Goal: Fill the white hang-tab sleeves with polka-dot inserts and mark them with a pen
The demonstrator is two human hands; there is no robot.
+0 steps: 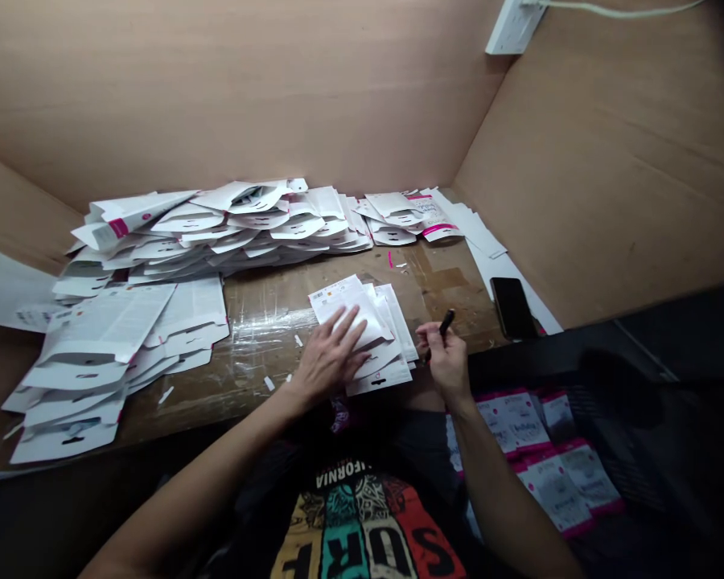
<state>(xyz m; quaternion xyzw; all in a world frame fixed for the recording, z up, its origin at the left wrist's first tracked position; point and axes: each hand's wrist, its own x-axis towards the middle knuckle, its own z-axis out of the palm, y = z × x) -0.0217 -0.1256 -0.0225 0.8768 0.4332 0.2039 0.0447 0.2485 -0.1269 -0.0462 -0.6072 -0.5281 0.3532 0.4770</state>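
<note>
My left grip (331,358) is open, palm down, its fingers spread across the top of a loose stack of white cards (362,318), which lies under and just ahead of it on the table (265,322). My right grip (447,362) is closed around a black pen (444,324) and sits just right of the stack, with the pen angled up and away from me. Farther ahead of both grips, a long heap of white cards with pink edges (217,233) runs along a cardboard wall (217,88). A second heap (109,354) lies left of my left grip, with small paper scraps (269,383) on the table between them. Ahead and to the right of my right grip, a black phone (512,307) rests beside long white strips (519,277). Below and right of that grip, printed cards with pink bands (555,458) lie beside a dark bin (639,386).
</note>
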